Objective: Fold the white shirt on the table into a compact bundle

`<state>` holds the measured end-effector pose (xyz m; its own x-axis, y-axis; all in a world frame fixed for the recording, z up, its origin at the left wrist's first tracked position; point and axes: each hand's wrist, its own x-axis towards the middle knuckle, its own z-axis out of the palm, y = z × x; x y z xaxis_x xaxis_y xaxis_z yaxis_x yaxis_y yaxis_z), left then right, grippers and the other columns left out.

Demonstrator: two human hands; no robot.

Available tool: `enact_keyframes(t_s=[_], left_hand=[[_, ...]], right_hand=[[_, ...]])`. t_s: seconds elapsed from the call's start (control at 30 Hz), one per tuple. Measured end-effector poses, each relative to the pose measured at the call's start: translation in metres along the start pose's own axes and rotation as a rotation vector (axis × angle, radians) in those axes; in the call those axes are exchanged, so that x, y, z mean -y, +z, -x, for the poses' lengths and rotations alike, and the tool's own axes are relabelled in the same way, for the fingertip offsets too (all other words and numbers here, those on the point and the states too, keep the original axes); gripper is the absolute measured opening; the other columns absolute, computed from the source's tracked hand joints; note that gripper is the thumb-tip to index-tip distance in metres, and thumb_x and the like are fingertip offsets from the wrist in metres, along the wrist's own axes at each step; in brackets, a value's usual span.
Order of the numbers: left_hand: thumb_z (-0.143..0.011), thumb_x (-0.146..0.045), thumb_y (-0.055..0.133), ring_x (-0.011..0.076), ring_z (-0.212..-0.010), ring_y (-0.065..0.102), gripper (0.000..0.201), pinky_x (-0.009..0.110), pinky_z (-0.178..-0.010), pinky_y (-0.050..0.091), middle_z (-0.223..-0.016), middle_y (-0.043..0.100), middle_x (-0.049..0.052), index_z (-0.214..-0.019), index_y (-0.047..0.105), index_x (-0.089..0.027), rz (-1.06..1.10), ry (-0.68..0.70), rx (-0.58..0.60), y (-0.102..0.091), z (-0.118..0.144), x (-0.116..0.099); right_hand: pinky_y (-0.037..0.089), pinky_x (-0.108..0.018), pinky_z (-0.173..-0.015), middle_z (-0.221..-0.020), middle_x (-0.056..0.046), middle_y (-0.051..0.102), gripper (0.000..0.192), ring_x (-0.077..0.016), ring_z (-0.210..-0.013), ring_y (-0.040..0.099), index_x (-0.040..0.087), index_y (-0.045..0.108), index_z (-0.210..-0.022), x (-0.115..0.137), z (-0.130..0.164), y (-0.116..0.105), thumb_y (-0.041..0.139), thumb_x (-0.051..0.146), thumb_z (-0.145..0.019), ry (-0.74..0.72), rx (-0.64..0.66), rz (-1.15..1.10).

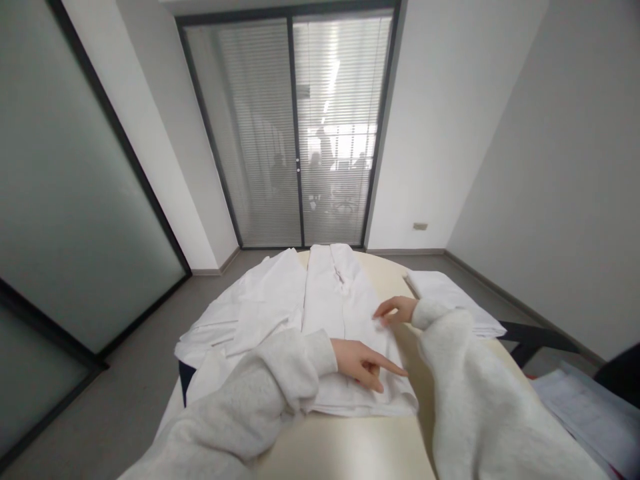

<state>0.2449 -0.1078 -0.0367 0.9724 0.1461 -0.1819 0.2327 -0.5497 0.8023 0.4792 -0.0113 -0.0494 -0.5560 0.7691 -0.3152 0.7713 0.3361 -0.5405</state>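
A long white garment (340, 313) lies folded lengthwise down the middle of a pale table (350, 447). My left hand (363, 365) rests on its near end, forefinger stretched to the right, the other fingers curled, holding nothing. My right hand (395, 309) lies flat on the garment's right edge a little farther away, fingers spread and pointing left. Both arms are in light grey fleece sleeves.
More white cloth (240, 313) is spread loosely over the table's left side. A folded white stack (453, 300) sits at the right edge. Papers (585, 407) and a dark chair (620, 370) stand at the far right. Glass doors with blinds (295, 133) are ahead.
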Motion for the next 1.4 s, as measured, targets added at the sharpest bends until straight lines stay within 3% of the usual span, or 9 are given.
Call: enact_keyframes(t_s=[0.17, 0.37, 0.43, 0.53, 0.63, 0.73, 0.83, 1.13, 1.4], left_hand=[[-0.077, -0.038, 0.058, 0.0124, -0.065, 0.052, 0.053, 0.022, -0.067, 0.04, -0.07, 0.056, -0.002, -0.127, 0.049, -0.023, -0.288, -0.177, -0.118, -0.003, -0.001, 0.006], [-0.076, -0.047, 0.057, 0.0127, -0.068, 0.055, 0.061, 0.022, -0.073, 0.04, -0.067, 0.054, -0.005, -0.132, 0.04, -0.031, -0.225, -0.167, 0.151, 0.008, -0.002, -0.009], [-0.076, -0.048, 0.056, 0.0136, -0.07, 0.056, 0.062, 0.023, -0.077, 0.04, -0.066, 0.054, -0.005, -0.133, 0.038, -0.032, -0.281, -0.182, 0.153, 0.012, -0.004, -0.016], [-0.077, -0.051, 0.053, 0.0143, -0.072, 0.057, 0.063, 0.025, -0.079, 0.04, -0.066, 0.055, -0.005, -0.135, 0.035, -0.032, -0.321, -0.192, 0.169, 0.016, -0.008, -0.023], [-0.076, -0.049, 0.055, 0.0137, -0.069, 0.057, 0.063, 0.024, -0.078, 0.041, -0.063, 0.055, -0.006, -0.134, 0.038, -0.029, -0.289, -0.197, 0.208, 0.016, -0.009, -0.028], [-0.075, -0.042, 0.059, 0.0114, -0.058, 0.055, 0.064, 0.023, -0.073, 0.043, -0.059, 0.054, -0.007, -0.133, 0.04, -0.026, -0.208, -0.218, 0.265, 0.013, -0.008, -0.031], [-0.076, -0.043, 0.058, 0.0096, -0.052, 0.053, 0.064, 0.022, -0.066, 0.044, -0.059, 0.053, -0.007, -0.134, 0.038, -0.026, -0.105, -0.229, 0.283, 0.012, -0.007, -0.029], [-0.079, -0.043, 0.054, 0.0074, -0.047, 0.05, 0.062, 0.019, -0.056, 0.044, -0.057, 0.052, -0.008, -0.135, 0.035, -0.028, -0.042, -0.214, 0.272, 0.016, -0.008, -0.02], [-0.079, -0.044, 0.053, 0.0074, -0.049, 0.049, 0.062, 0.019, -0.054, 0.045, -0.059, 0.052, -0.007, -0.136, 0.034, -0.027, 0.054, -0.229, 0.311, 0.017, -0.007, -0.019]], right_hand=[[0.047, -0.024, -0.055, -0.072, -0.006, 0.069, 0.053, -0.0182, -0.066, 0.064, 0.016, 0.068, -0.084, 0.011, 0.015, 0.012, 0.066, 0.061, -0.055, 0.165, 0.194, -0.178], [0.044, -0.02, -0.046, -0.064, -0.003, 0.066, 0.055, -0.0148, -0.057, 0.062, 0.017, 0.064, -0.089, 0.028, 0.016, 0.028, 0.068, 0.059, -0.054, 0.179, 0.309, -0.25], [0.048, -0.025, -0.052, -0.069, -0.004, 0.068, 0.06, -0.0169, -0.06, 0.064, 0.018, 0.061, -0.104, 0.035, 0.011, 0.027, 0.064, 0.058, -0.06, 0.091, 0.235, -0.209], [0.05, -0.036, -0.077, -0.093, -0.011, 0.068, 0.058, -0.0229, -0.084, 0.064, 0.016, 0.058, -0.114, 0.048, -0.008, 0.03, 0.057, 0.055, -0.071, -0.095, -0.086, -0.004], [0.033, -0.044, -0.101, -0.131, -0.017, 0.046, 0.06, -0.0301, -0.122, 0.041, 0.013, 0.053, -0.122, 0.058, -0.03, 0.046, 0.052, 0.051, -0.076, -0.204, -0.343, 0.243], [0.019, -0.056, -0.104, -0.143, -0.018, 0.024, 0.07, -0.0338, -0.133, 0.015, 0.014, 0.039, -0.134, 0.061, -0.043, 0.071, 0.047, 0.055, -0.078, -0.119, -0.386, 0.386], [0.012, -0.058, -0.103, -0.145, -0.014, 0.019, 0.064, -0.0318, -0.134, 0.011, 0.021, 0.034, -0.137, 0.057, -0.046, 0.085, 0.041, 0.053, -0.082, -0.108, -0.37, 0.395], [0.023, -0.05, -0.105, -0.12, -0.006, 0.058, 0.037, -0.0213, -0.12, 0.045, 0.022, 0.06, -0.108, 0.041, -0.053, 0.076, 0.038, 0.016, -0.078, -0.192, -0.469, 0.15], [0.049, -0.037, -0.085, -0.094, -0.005, 0.07, 0.032, -0.0195, -0.086, 0.065, 0.02, 0.066, -0.097, 0.05, -0.043, 0.068, 0.039, 0.029, -0.082, -0.227, -0.483, -0.024]])
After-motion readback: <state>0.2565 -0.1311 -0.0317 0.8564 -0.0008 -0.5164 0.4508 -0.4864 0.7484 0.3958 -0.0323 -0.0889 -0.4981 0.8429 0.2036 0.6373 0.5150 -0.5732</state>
